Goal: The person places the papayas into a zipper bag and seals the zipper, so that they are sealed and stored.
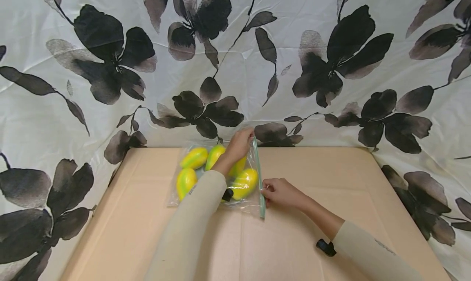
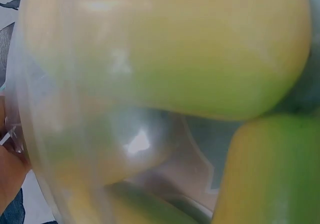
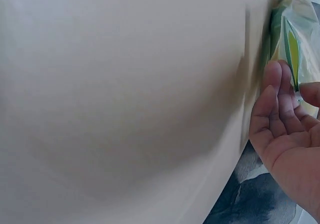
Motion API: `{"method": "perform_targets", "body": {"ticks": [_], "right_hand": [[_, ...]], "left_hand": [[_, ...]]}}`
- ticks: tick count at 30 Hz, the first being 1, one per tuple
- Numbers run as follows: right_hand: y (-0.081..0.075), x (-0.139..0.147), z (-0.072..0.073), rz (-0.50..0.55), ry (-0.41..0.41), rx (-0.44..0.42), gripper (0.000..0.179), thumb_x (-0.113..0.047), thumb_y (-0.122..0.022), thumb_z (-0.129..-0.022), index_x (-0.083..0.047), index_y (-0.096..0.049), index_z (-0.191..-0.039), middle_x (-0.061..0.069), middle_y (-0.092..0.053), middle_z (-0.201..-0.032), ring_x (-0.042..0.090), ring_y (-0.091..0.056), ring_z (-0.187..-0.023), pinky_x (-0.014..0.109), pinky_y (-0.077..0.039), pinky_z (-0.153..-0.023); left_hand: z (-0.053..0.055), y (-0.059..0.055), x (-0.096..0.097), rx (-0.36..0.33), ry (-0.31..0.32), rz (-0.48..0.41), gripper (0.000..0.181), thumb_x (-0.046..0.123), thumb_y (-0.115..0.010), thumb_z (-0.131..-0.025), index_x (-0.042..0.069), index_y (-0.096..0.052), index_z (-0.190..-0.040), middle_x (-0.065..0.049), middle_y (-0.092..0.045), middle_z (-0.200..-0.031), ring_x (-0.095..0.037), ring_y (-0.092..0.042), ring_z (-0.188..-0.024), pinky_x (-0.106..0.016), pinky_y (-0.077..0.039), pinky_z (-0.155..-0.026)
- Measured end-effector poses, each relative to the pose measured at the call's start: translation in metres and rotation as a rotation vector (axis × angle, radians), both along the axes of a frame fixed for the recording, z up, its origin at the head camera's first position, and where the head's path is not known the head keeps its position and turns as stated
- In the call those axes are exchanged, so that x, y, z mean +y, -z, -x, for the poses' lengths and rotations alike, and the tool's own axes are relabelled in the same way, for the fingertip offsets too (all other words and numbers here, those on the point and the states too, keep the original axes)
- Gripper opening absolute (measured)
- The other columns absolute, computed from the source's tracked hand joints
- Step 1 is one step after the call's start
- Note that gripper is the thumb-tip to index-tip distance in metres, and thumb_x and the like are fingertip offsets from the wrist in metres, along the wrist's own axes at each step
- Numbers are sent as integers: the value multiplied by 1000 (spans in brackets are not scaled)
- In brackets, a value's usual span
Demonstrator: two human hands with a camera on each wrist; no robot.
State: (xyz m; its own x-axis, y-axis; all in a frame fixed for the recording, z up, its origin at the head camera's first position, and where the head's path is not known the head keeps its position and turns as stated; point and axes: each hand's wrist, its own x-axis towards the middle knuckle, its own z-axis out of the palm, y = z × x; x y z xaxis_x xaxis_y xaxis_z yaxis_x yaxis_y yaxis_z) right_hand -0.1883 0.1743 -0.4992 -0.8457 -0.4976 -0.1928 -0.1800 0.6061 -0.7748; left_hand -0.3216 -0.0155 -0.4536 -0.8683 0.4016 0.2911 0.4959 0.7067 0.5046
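A clear zip bag [image 1: 254, 205] with a green closure strip [image 1: 259, 178] along its right edge lies on the tan board. Several yellow-green mangoes [image 1: 245, 184] are inside it, and they fill the left wrist view close up [image 2: 165, 49]. My left hand [image 1: 239, 144] reaches across the bag and pinches the far end of the strip. Lower down, my right hand [image 1: 281, 191] pinches the strip's nearer part between thumb and fingers. From the right wrist, the bag's mouth [image 3: 291, 49] shows a narrow gap just beyond the fingertips.
The tan board [image 1: 312, 170] spreads under the bag and both forearms. Behind it and along its sides hangs white cloth [image 1: 257, 109] with dark printed flowers. Each wrist wears a small black camera, one at the left cuff [image 1: 227, 195] and one at the right [image 1: 326, 247].
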Motion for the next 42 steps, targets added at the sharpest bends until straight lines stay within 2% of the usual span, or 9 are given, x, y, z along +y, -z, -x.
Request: {"method": "perform_targets", "body": {"ticks": [4, 10, 13, 20, 26, 31, 36, 42], "right_hand": [[2, 0, -10, 13, -22, -18, 19, -17, -58, -103, -11, -62, -86, 3, -75, -70, 19, -73, -66, 23, -51, -63], [7, 1, -28, 54, -78, -58, 18, -12, -59, -103, -8, -62, -85, 2, -76, -71, 19, -74, -67, 23, -55, -64], [9, 2, -36, 67, -120, -72, 18, -10, -59, -103, -6, -61, -85, 3, -76, -72, 19, -74, -66, 23, -57, -65], [8, 4, -41, 26, -141, -35, 19, -11, -62, -102, -8, -61, -83, 1, -75, -71, 17, -71, -65, 20, -50, -61], [13, 11, -36, -35, -122, -43, 18, -17, -63, -102, -14, -67, -85, -4, -73, -73, 11, -64, -65, 21, -50, -62], [8, 13, -26, -34, -103, -30, 13, -16, -61, -103, -12, -68, -94, 0, -72, -79, 14, -63, -71, 22, -51, -66], [3, 17, -7, -54, -18, 15, 15, -21, -59, -105, -8, -66, -108, 2, -70, -87, 16, -66, -77, 25, -54, -70], [-6, 15, 19, -71, 89, 38, 28, -21, -54, -105, -2, -61, -124, 6, -74, -97, 19, -69, -82, 30, -53, -75]], "left_hand": [[0, -1, -1, 3, -24, -7, 9, 3, -57, -104, 7, -57, -96, -9, -58, -93, -26, -55, -92, -37, -49, -85], [0, -2, -3, 32, -28, -10, 8, 2, -57, -103, 6, -57, -96, -9, -57, -92, -26, -55, -91, -37, -49, -84], [-1, -5, -5, 20, -32, -16, 6, 3, -56, -104, 6, -58, -98, -10, -56, -93, -26, -55, -92, -37, -49, -86], [-2, -6, -7, -16, -37, 10, 5, 9, -57, -105, 7, -58, -101, -9, -57, -95, -25, -55, -93, -36, -51, -88], [-1, -6, -6, -56, 9, 86, 7, 11, -56, -106, 6, -59, -104, -10, -59, -101, -25, -56, -98, -38, -50, -92], [-6, -5, -6, -110, 28, 109, 17, 15, -56, -105, 3, -60, -117, -12, -60, -118, -27, -57, -111, -38, -49, -103], [-11, -2, -8, -115, 48, 138, 34, 18, -53, -105, 1, -58, -134, -16, -57, -136, -31, -56, -127, -40, -44, -116], [-17, -3, -13, -108, 63, 144, 45, 20, -54, -106, -1, -51, -146, -18, -51, -148, -32, -50, -139, -41, -37, -122]]}}
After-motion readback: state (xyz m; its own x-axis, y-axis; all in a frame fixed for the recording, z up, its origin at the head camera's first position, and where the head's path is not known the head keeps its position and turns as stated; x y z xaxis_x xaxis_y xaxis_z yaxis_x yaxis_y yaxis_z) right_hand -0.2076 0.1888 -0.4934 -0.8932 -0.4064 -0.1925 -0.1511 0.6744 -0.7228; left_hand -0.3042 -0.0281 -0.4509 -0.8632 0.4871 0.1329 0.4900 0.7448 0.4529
